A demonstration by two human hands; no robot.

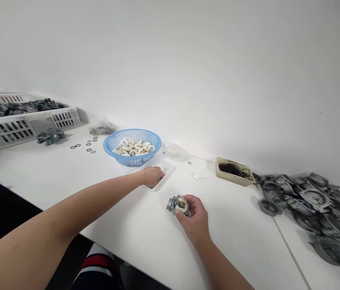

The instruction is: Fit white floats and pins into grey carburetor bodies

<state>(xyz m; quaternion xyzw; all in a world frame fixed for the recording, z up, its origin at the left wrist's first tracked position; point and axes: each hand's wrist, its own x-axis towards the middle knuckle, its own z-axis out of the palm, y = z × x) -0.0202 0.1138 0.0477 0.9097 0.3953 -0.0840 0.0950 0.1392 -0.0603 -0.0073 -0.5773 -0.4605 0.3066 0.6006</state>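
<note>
My right hand (195, 219) is closed around a small grey metal carburetor body (171, 204), held just over the white table. A cream-white U-shaped float (182, 205) lies in its upward face. To the left, my left hand (153, 177) dips into a shallow white tray (169, 171), its fingers curled down; what they pinch, if anything, is hidden. Right behind that tray stands a blue basket (132, 162) with many white and yellowish U-shaped floats (133, 148).
A cream box (233, 178) holds thin black rings. Grey metal bowl-like castings (314, 201) are heaped at the right. At the left, a white crate (15, 129) of metal parts, one carburetor body (50, 136), loose rings (89, 144) and a plastic bag (102, 126).
</note>
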